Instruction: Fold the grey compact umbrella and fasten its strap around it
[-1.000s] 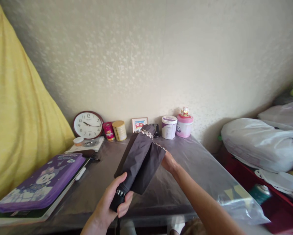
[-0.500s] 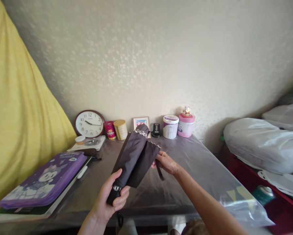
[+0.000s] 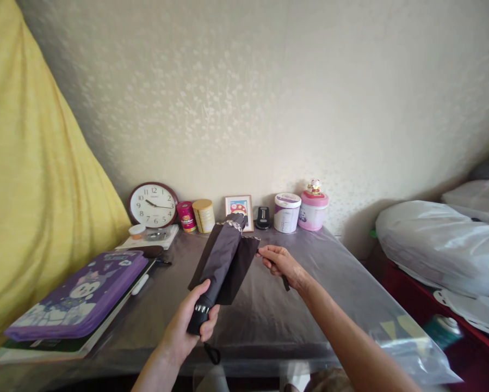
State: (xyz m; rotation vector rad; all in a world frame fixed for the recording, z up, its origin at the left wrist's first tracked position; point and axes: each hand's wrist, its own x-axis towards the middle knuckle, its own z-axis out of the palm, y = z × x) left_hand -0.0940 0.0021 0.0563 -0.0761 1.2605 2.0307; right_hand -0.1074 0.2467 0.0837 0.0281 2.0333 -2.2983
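Observation:
A folded dark umbrella (image 3: pixel 217 267) is held tilted above the table, its top pointing away from me. My left hand (image 3: pixel 195 321) is wrapped round its black handle, and a wrist loop (image 3: pixel 212 354) dangles below. One loose fabric panel (image 3: pixel 241 269) sticks out on the right side. At that panel's outer edge, my right hand (image 3: pixel 280 264) pinches a narrow dark strap (image 3: pixel 285 283), whose free end hangs out under the fingers.
Along the wall stand a round clock (image 3: pixel 153 206), a pink can (image 3: pixel 186 216), a yellow canister (image 3: pixel 203 215), a framed picture (image 3: pixel 239 211) and two tubs (image 3: pixel 287 213). A purple case (image 3: pixel 79 294) lies at left on the grey table (image 3: pixel 309 326). White bags (image 3: pixel 435 245) sit at right.
My right hand has moved a little right and drawn the strap outward from the umbrella. The loose panel has shifted slightly left, and the wrist loop hangs more in view.

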